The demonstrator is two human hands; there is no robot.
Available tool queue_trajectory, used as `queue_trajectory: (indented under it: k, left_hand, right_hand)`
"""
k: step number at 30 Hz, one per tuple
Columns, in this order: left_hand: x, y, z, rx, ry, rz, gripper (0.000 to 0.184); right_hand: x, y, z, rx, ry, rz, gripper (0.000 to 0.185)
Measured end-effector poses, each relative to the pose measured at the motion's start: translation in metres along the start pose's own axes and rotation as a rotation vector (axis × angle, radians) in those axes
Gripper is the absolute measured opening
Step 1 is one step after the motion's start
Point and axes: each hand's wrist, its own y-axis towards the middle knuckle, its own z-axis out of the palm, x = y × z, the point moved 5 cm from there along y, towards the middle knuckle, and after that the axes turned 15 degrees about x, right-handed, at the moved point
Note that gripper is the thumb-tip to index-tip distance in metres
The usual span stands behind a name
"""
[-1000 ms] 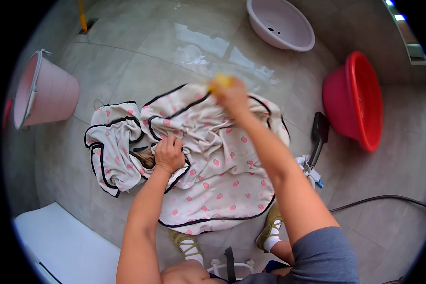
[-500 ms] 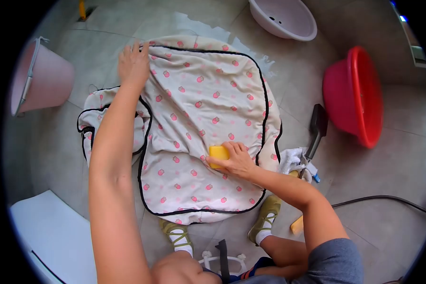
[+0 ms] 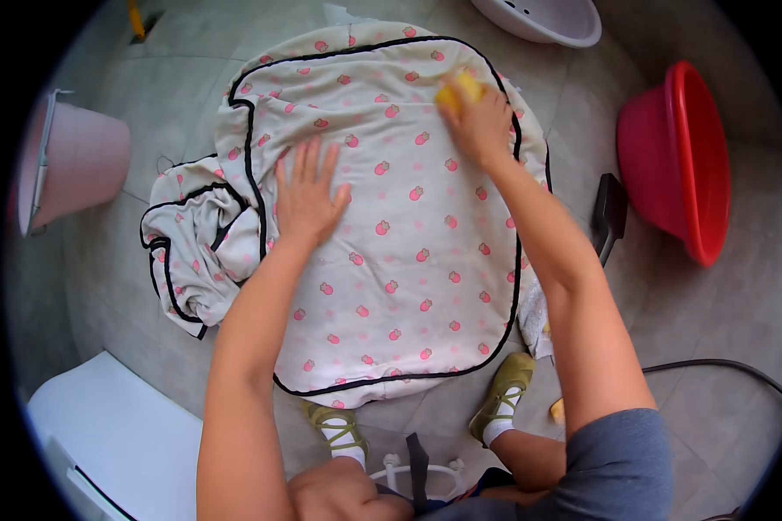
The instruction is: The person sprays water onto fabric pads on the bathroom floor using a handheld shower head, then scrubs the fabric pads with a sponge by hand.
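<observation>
A white fabric cover (image 3: pixel 382 295) with a pink strawberry print and black piping lies spread on the floor in front of me. My left hand (image 3: pixel 308 200) rests flat on its left half, fingers spread. Near the upper right corner of the cover, my right hand (image 3: pixel 482 122) is shut on a yellow bar of soap (image 3: pixel 463 89), pressed to the cloth. The hand and the soap are slightly blurred. A bunched part of the cover (image 3: pixel 204 252) lies folded at the left.
A pink bucket (image 3: pixel 87 165) stands at the left, a red basin (image 3: pixel 669 165) tilts at the right, and a pale basin (image 3: pixel 547 22) is at the top. A black-headed brush (image 3: pixel 609 213) and a white cloth (image 3: pixel 536 321) lie beside the cover. A dark hose (image 3: pixel 721 365) crosses the floor.
My right hand has moved up and right across the cover with the soap. My left hand has moved down and right from the upper edge, and the cloth is smoother.
</observation>
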Motion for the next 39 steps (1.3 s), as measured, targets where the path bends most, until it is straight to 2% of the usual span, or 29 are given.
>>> queue_trajectory:
  k: [2,3,4,6,9,10,12,13,14,18,21,23,24,25,26,27,28,29,30,31,32,34,37,39]
  left_hand:
    - [0.018,0.016,0.001,-0.067,-0.002,-0.054,0.065]
    - [0.02,0.021,-0.001,-0.061,0.017,-0.071,0.065]
    - [0.022,0.023,0.0,-0.055,0.024,-0.089,0.065]
    - [0.024,0.029,0.002,-0.038,0.051,-0.113,0.066]
    - [0.023,0.03,0.002,0.002,0.077,-0.118,0.065]
    - [0.024,0.03,0.003,0.0,0.077,-0.115,0.065]
    - [0.025,0.029,0.002,-0.012,0.086,-0.099,0.065]
    - [0.024,0.028,0.003,-0.017,0.089,-0.087,0.065]
    - [0.024,0.029,0.004,-0.008,0.09,-0.087,0.065]
    - [0.025,0.029,0.008,0.024,0.1,-0.089,0.065]
    - [0.023,0.031,0.006,0.027,0.105,-0.099,0.065]
    - [0.013,0.026,0.009,-0.016,0.074,-0.115,0.064]
    - [-0.013,0.015,0.008,-0.043,-0.13,-0.044,0.061]
    - [-0.055,-0.001,0.007,-0.071,-0.334,0.028,0.058]
    - [-0.106,-0.022,0.005,-0.088,-0.606,0.152,0.053]
    - [-0.16,-0.049,0.033,0.134,-0.814,0.092,0.057]
    - [-0.216,-0.066,0.03,0.462,-0.845,0.215,0.06]
    - [-0.255,-0.082,-0.005,0.208,-0.606,0.514,0.055]
    - [-0.277,-0.092,-0.006,0.195,-0.589,0.541,0.054]
    - [-0.293,-0.097,-0.002,0.181,-0.568,0.571,0.053]
    - [-0.303,-0.092,0.016,0.149,-0.515,0.554,0.05]
    - [-0.309,-0.079,0.059,0.083,-0.406,0.517,0.045]
    - [-0.295,-0.074,0.063,0.217,-0.617,0.506,0.032]
    - [-0.274,-0.083,0.012,0.32,-0.718,0.581,0.025]
  right_hand:
    - [0.026,-0.06,0.001,0.16,0.087,-0.235,0.039]
    - [0.036,-0.104,0.008,0.216,0.074,-0.431,0.044]
    - [0.052,-0.143,-0.005,0.376,0.143,-0.541,0.046]
    - [0.061,-0.199,-0.008,0.391,0.153,-0.768,0.042]
    - [0.051,-0.184,-0.013,0.369,0.117,-1.038,0.042]
    - [0.039,-0.149,0.0,0.628,0.289,-0.687,0.044]
    - [0.023,-0.094,-0.002,0.378,0.074,-0.81,0.049]
    - [0.018,-0.065,0.005,0.285,-0.085,-0.716,0.049]
    - [0.023,-0.035,-0.005,0.046,-0.029,-0.639,0.046]
    - [0.027,0.019,-0.002,0.031,0.109,-0.078,0.041]
    - [0.026,-0.005,0.004,0.066,0.035,-0.286,0.046]
    - [0.017,-0.022,-0.011,0.415,0.23,-0.236,0.051]
    - [0.009,-0.03,-0.015,0.597,0.328,-0.203,0.053]
    - [-0.005,-0.03,-0.019,0.536,0.491,-0.147,0.056]
    - [-0.014,-0.022,-0.03,0.428,0.468,-0.104,0.054]
    - [-0.02,-0.008,-0.044,0.326,0.446,-0.061,0.053]
    - [-0.027,0.006,-0.055,0.222,0.424,-0.021,0.053]
    - [-0.033,0.022,-0.051,0.376,0.311,-0.029,0.052]
    - [-0.039,0.039,-0.046,0.526,0.196,-0.038,0.051]
    - [-0.043,0.045,-0.04,0.63,0.265,0.019,0.05]
    - [-0.047,0.051,-0.035,0.73,0.328,0.083,0.05]
    - [-0.05,0.05,-0.013,0.825,0.828,0.342,0.052]
    - [-0.06,0.047,-0.011,0.854,0.716,0.504,0.051]
    - [-0.06,0.046,-0.01,0.839,1.017,0.522,0.053]
